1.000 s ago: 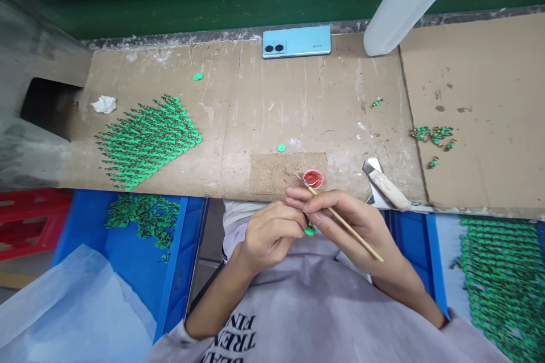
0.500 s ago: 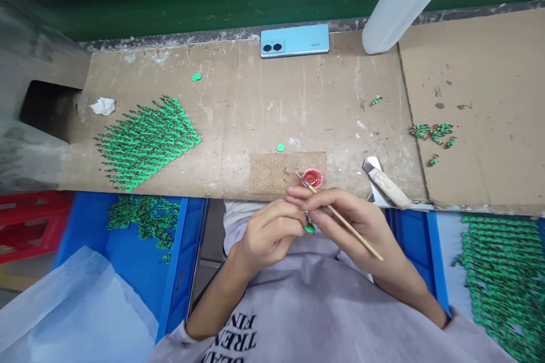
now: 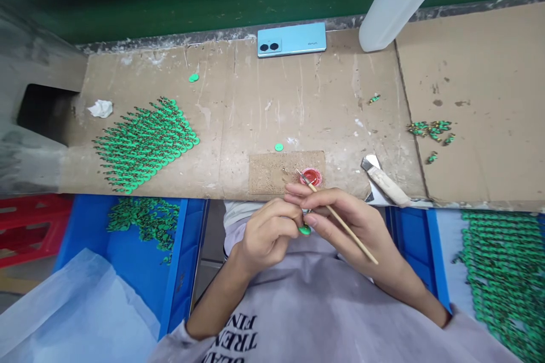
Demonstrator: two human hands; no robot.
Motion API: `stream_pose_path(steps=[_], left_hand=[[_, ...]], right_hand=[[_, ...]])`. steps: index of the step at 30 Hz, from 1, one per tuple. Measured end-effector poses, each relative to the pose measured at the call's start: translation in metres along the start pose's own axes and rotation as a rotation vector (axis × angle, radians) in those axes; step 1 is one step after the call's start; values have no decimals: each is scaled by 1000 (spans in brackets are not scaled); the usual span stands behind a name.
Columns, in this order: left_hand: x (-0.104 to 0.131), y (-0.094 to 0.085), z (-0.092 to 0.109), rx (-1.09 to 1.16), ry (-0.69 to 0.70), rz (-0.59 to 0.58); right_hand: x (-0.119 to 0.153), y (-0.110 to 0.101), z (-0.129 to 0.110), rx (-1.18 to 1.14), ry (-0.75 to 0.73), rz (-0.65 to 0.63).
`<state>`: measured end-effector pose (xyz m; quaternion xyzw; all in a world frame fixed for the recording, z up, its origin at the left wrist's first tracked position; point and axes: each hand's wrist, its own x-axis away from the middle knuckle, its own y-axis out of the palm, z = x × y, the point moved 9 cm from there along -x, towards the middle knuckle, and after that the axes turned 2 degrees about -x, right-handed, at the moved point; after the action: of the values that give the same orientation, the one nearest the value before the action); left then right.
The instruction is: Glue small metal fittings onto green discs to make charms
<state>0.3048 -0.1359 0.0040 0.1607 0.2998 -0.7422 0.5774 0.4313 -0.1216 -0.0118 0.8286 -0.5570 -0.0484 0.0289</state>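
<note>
My left hand (image 3: 272,229) is closed, its fingertips pinching a small green figurine on a round base (image 3: 304,229); most of the piece is hidden by fingers. In my right hand (image 3: 353,227) lies a thin wooden-handled paintbrush (image 3: 349,229), its tip pointing up and left. The right fingertips also touch the green piece. Just beyond the hands, a small pot of red paint (image 3: 311,177) stands on a brown rough board (image 3: 268,173), with the brush tip near its left rim. A green button-like disc (image 3: 279,147) lies behind the board.
Rows of green pieces (image 3: 145,144) stand at left. A phone (image 3: 292,39) lies at the back beside a white post (image 3: 392,5). A wrapped knife (image 3: 385,181) and loose green pieces (image 3: 432,129) lie at right. Blue crates (image 3: 174,278) with more pieces flank my lap.
The green piece and my fingertips have shifted very slightly left, and the brush has moved a little with them. The whole view has also drifted slightly. Both grips stay the same.
</note>
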Motion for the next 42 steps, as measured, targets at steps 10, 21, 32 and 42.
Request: stream_pose_path(steps=[10, 21, 32, 42], left_hand=[[9, 1, -11, 335, -145, 150], [6, 7, -13, 327, -203, 87], [9, 7, -12, 303, -184, 55], [10, 8, -13, 295, -180, 88]], right_hand=[[1, -20, -5, 143, -49, 55], [-4, -15, 7, -43, 127, 11], [-2, -11, 15, -102, 196, 47], [-2, -6, 23, -221, 304, 129]])
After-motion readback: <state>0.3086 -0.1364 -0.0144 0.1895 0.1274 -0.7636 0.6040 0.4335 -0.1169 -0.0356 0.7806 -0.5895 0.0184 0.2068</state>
